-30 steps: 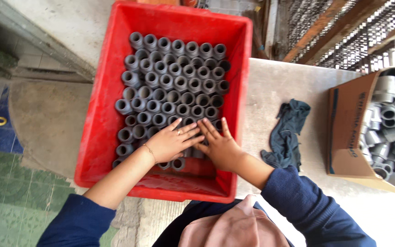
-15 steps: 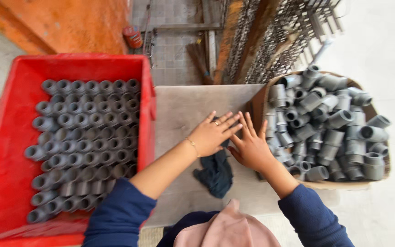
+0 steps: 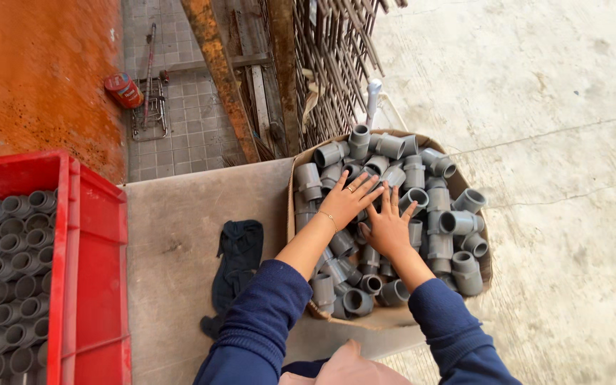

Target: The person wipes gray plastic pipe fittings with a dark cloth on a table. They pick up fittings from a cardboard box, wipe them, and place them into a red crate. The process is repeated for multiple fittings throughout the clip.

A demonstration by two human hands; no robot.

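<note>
Both hands sit flat, fingers spread, on the heap of grey plastic pipe fittings (image 3: 422, 207) in the open cardboard box (image 3: 293, 182) at the table's right end; left hand (image 3: 346, 202) rests on fittings near the box's left wall, right hand (image 3: 389, 229) just beside it, fingertips almost touching; neither has closed on a piece. Fittings look rigid, light, smooth and a bit slippery, not fragile; likely best pinched across the barrel or hooked with a finger in the open socket. Dark cloth (image 3: 235, 260) lies on the table (image 3: 172, 235); red crate (image 3: 87, 264) of upright fittings at left
</note>
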